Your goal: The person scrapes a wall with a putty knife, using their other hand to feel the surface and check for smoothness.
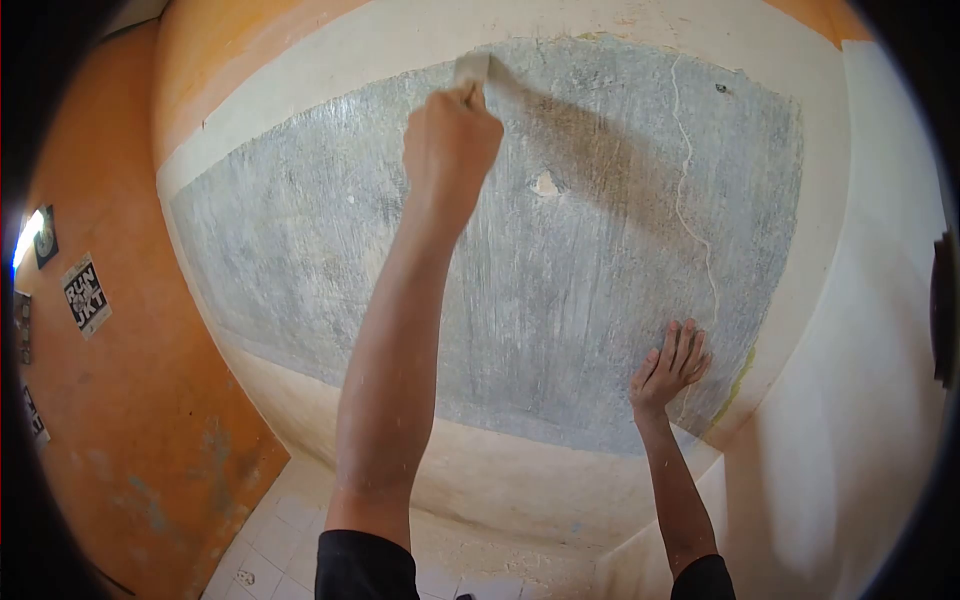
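My left hand (pixel 453 145) is closed in a fist around a scraper, whose flat blade (pixel 473 68) sticks out above the knuckles. The blade is at the upper edge of a rough grey patch (pixel 400 250) on the wall, and it looks slightly blurred. Most of the handle is hidden in my fist. Lower down on the right, my right hand (pixel 672 368) rests on the grey patch with its fingers spread and nothing in it. A thin pale crack line (pixel 684 170) runs down the patch to just above this hand.
Cream wall (pixel 500 465) surrounds the grey patch. An orange wall (pixel 110 400) with stickers (pixel 87 295) stands at the left, and a white wall (pixel 850 430) at the right. Pale floor tiles (pixel 285 535) show below. A dark object (pixel 943 310) is at the right edge.
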